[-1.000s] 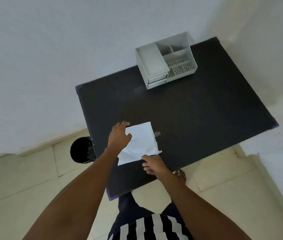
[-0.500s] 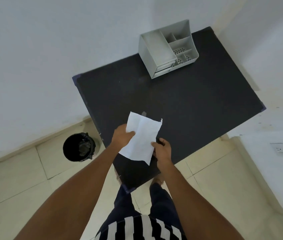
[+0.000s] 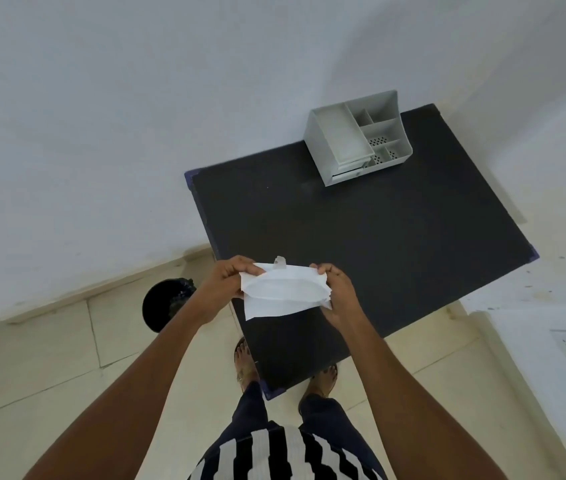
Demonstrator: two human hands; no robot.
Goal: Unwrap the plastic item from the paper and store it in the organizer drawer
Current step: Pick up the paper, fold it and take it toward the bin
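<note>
A crumpled white paper sheet (image 3: 283,293) is held above the black bench (image 3: 361,237), pinched closed at opposite ends by the left hand (image 3: 225,287) and right hand (image 3: 338,292).

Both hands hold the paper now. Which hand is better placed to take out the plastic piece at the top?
Probably the left hand: the plastic piece sticks out of the paper nearer its fingers, while the right hand grips the far end.

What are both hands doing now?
Left hand: closed, pinching the left end of the paper.
Right hand: closed, pinching its right end.
</note>
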